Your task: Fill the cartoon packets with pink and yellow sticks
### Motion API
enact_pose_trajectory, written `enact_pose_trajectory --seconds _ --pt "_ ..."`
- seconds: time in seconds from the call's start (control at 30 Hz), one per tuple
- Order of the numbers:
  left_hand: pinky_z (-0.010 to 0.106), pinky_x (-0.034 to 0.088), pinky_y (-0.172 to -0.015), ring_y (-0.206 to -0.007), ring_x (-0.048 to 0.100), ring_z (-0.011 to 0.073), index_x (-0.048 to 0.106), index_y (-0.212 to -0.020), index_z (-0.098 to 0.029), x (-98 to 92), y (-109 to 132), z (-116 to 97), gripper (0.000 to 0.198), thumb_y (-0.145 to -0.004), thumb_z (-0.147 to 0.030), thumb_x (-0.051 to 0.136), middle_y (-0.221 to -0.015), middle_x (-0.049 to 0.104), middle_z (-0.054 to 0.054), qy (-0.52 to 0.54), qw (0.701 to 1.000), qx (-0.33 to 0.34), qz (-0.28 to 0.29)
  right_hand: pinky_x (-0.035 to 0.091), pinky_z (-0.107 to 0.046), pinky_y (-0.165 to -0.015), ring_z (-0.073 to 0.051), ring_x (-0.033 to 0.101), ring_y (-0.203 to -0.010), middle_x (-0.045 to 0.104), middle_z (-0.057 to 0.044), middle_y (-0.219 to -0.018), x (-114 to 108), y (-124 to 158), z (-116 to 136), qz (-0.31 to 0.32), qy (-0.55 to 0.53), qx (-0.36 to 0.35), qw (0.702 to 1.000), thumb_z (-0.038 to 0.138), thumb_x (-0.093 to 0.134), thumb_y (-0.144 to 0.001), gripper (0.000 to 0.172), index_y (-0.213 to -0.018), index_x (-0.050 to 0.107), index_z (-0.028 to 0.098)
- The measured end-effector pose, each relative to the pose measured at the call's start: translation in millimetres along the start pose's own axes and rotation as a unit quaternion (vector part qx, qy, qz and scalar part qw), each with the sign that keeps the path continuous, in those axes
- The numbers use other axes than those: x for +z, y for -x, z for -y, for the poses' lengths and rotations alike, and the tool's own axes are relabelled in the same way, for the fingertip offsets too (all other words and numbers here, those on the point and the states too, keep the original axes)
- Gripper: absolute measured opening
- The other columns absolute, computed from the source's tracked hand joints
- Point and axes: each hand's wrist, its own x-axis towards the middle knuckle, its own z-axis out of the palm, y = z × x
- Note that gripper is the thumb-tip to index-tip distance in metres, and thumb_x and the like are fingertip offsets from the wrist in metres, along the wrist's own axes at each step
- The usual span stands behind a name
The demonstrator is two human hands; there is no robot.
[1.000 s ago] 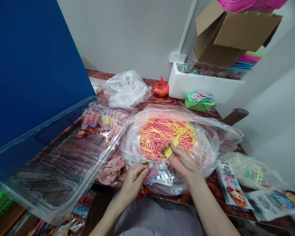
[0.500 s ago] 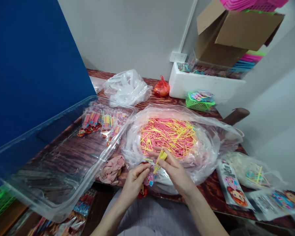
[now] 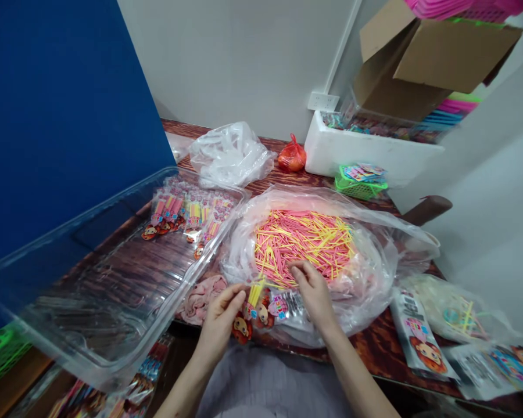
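Between the thumb and fingers of my left hand (image 3: 225, 313) is the edge of a small printed packet (image 3: 253, 302) with yellow sticks inside. My right hand (image 3: 310, 290) is at the front edge of the pile of pink and yellow sticks (image 3: 305, 241), fingertips curled down against it; whether they pinch a stick is too small to tell. The pile lies in a large open clear plastic bag (image 3: 375, 273). Another printed packet with a round cartoon head (image 3: 265, 313) lies just right of the held one, on the bag's front edge.
At the left stands a clear plastic tub (image 3: 126, 348) with filled packets (image 3: 194, 215) at its far end. A pink cloth (image 3: 204, 297) lies beside it. Behind are a white bag (image 3: 233, 154), red net bag (image 3: 292, 155), green basket (image 3: 359, 187) and foam box (image 3: 366, 154). Printed pouches (image 3: 422, 337) lie right.
The yellow sticks that my right hand held are now inside the packet at my left hand. My right hand has moved away from the packet to the stick pile. The view has shifted slightly.
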Motion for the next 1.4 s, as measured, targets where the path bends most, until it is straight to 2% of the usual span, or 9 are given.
enact_pose_trajectory --seconds 0.13,0.27,0.37,0.47,0.63,0.77,1.0,1.17,1.4 --pt "0.028 0.052 -0.080 -0.092 0.066 0.0229 0.076 -0.093 -0.020 -17.3 -6 -7 0.033 -0.070 -0.044 0.076 -0.100 0.074 0.006 0.010 0.999 0.001 -0.044 0.043 -0.033 -0.081 -0.022 0.055 -0.090 0.062 -0.007 -0.089 26 -13 -12 0.064 0.240 -0.104 0.963 0.015 0.044 -0.092 0.020 -0.087 0.063 0.019" --pt "0.027 0.053 -0.076 -0.087 0.066 0.0215 0.076 -0.091 -0.021 -20.6 -7 -9 0.032 -0.069 -0.044 0.077 -0.098 0.073 0.005 0.019 0.998 0.002 -0.053 0.039 -0.038 -0.082 -0.027 0.050 -0.095 0.060 -0.013 -0.099 55 -17 -8 0.109 0.478 -0.172 0.854 0.010 0.048 -0.087 0.017 -0.096 0.063 0.015" --pt "0.026 0.052 -0.070 -0.078 0.066 0.0195 0.075 -0.094 -0.021 -19.9 -6 -5 0.034 -0.069 -0.044 0.077 -0.088 0.073 0.004 0.027 0.998 -0.023 -0.043 0.037 -0.041 -0.082 -0.029 0.048 -0.094 0.060 -0.015 -0.098 70 -24 -3 0.145 0.554 -0.195 0.796 0.012 0.049 -0.087 0.020 -0.102 0.062 0.015" --pt "0.027 0.052 -0.071 -0.078 0.065 0.0200 0.075 -0.092 -0.019 -19.5 -6 -2 0.036 -0.066 -0.044 0.079 -0.086 0.073 0.004 0.028 0.998 -0.030 -0.056 0.036 -0.041 -0.081 -0.028 0.048 -0.091 0.060 -0.014 -0.092 79 -32 0 0.174 0.566 -0.197 0.781 0.011 0.048 -0.087 0.022 -0.103 0.062 0.016" --pt "0.026 0.050 -0.063 -0.069 0.064 0.0183 0.074 -0.093 -0.019 -17.7 -5 -4 0.038 -0.066 -0.046 0.078 -0.074 0.071 0.002 0.033 0.998 -0.037 -0.047 0.037 -0.038 -0.076 -0.027 0.051 -0.088 0.061 -0.016 -0.092 76 -36 2 0.167 0.551 -0.161 0.802 0.005 0.050 -0.082 0.019 -0.094 0.063 0.012" --pt "0.025 0.049 -0.068 -0.076 0.064 0.0188 0.074 -0.094 -0.018 -12.7 -19 -15 0.035 -0.070 -0.044 0.075 -0.085 0.072 0.004 0.015 0.999 -0.007 -0.043 0.036 -0.036 -0.075 -0.027 0.053 -0.090 0.062 -0.018 -0.097 46 -41 -2 0.132 0.505 -0.118 0.844 0.004 0.047 -0.081 0.020 -0.094 0.060 0.011" --pt "0.028 0.049 -0.075 -0.083 0.064 0.0201 0.072 -0.095 -0.017 6.3 -94 -20 0.034 -0.074 -0.043 0.067 -0.089 0.072 0.005 -0.073 0.990 0.107 -0.055 0.036 -0.024 -0.055 -0.016 0.058 -0.061 0.059 0.001 -0.066 -13 -71 -29 0.085 0.353 0.000 0.932 0.023 0.036 -0.093 0.021 -0.077 0.049 0.021" --pt "0.027 0.048 -0.071 -0.077 0.063 0.0197 0.069 -0.085 -0.016 9.1 -137 -1 0.025 -0.074 -0.038 0.064 -0.080 0.069 0.005 -0.132 0.978 0.116 -0.110 0.035 -0.021 -0.049 -0.013 0.057 -0.052 0.058 0.004 -0.059 -33 -69 -40 0.079 0.276 0.035 0.957 0.025 0.041 -0.089 0.019 -0.070 0.042 0.023" --pt "0.045 0.037 -0.106 -0.124 0.051 0.0309 0.054 -0.130 -0.015 11.3 -115 5 0.054 -0.079 -0.028 0.064 -0.130 0.059 0.015 -0.282 0.936 0.165 -0.134 0.033 -0.025 -0.058 -0.015 0.057 -0.060 0.060 0.001 -0.062 -59 -63 -36 0.023 0.263 0.029 0.964 0.026 0.046 -0.087 0.017 -0.070 0.045 0.023"
